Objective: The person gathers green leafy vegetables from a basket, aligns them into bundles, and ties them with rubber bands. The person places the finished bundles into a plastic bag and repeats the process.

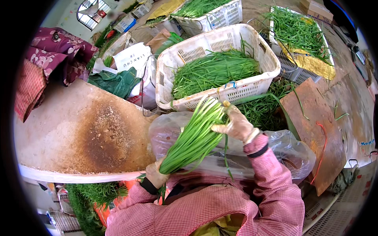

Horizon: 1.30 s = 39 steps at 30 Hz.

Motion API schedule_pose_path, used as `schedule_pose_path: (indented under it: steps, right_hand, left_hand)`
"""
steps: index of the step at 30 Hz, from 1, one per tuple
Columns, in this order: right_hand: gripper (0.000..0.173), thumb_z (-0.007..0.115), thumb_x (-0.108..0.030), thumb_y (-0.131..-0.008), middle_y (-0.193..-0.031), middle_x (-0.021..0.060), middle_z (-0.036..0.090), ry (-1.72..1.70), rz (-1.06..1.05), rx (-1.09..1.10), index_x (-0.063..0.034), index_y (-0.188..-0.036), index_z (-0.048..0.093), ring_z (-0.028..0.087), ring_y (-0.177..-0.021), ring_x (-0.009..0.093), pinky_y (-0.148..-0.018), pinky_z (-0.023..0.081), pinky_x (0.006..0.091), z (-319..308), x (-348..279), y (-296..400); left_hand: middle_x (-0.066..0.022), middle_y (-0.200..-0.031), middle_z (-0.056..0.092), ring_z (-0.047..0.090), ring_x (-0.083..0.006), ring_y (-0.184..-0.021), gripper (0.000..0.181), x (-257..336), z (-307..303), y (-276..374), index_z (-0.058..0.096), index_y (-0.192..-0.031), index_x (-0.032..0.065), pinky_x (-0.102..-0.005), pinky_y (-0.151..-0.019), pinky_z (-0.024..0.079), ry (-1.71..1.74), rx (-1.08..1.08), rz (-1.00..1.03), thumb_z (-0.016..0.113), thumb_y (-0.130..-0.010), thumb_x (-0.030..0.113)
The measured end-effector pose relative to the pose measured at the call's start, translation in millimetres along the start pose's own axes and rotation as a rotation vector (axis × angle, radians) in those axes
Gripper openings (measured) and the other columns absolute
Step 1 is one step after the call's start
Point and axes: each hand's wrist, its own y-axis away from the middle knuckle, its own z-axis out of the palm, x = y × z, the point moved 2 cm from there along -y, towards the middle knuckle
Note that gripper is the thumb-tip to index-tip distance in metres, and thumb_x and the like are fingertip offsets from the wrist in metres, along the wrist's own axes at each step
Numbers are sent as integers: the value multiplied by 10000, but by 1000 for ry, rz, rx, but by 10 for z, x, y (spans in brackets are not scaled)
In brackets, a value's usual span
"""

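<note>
A bundle of garlic chives (192,135) slants across my lap, its pale stem ends pointing up and away from me. My left hand (156,173), in a thin glove, is closed around the leafy lower end. At the stem end, my gloved right hand (236,124) has thumb and fingers spread against the bundle's right side. One loose leaf (226,153) dangles below that hand. Beneath the bundle lies clear plastic sheeting (265,153). Just beyond stands a white plastic crate (218,96) holding more chives (215,70).
A stained tabletop (59,129) is on my left, with a red-checked and floral cloth (56,59) at its far end. On my right leans a rusty board (319,141) with a red string. More chive-filled crates (298,69) stand behind. Loose greens (262,115) lie beside the near crate.
</note>
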Motion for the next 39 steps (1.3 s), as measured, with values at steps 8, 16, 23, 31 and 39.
schedule_pose_path:
  steps: [8,16,23,31,39]
  right_hand:
    - [265,537,-170,-910,-929,45,644,-607,-4,112,-22,-1126,572,573,-786,123,-700,480,257,-165,222,-349]
    - [169,521,-229,-910,-983,66,613,-1659,235,-4,-78,-874,588,539,-919,236,-855,433,403,-647,709,-622]
    - [654,687,-354,-784,-1292,202,447,-409,599,150,-40,-1262,369,528,-1102,286,-870,463,411,-595,1402,-292]
    - [618,628,-380,-830,-1245,117,471,-401,230,-1,-53,-1301,396,456,-1108,193,-859,464,308,265,-27,-74]
    - [356,557,-295,-879,-917,149,654,-15,344,398,-48,-1130,507,651,-769,207,-671,530,311,-144,1299,-141]
  left_hand:
    - [-116,-932,660,656,-193,-842,382,458,-466,-685,588,-1135,89,-276,-750,500,-351,13,219,655,-764,150]
    - [-50,-1197,570,548,-156,-1071,650,425,-955,-1381,484,-1246,51,-305,-928,436,240,-568,-204,673,-658,-152]
    - [-84,-1322,474,439,-173,-1209,810,228,-811,-1334,387,-1348,59,-313,-1002,350,567,-738,-336,698,-611,-68]
    - [-114,-1316,454,421,-219,-1215,860,111,-526,-1300,352,-1352,35,-331,-1028,305,706,-745,-247,748,-590,82]
    - [-121,-1103,570,567,-214,-912,661,-463,-680,-915,451,-1245,18,-332,-830,430,958,-730,-381,697,-636,97]
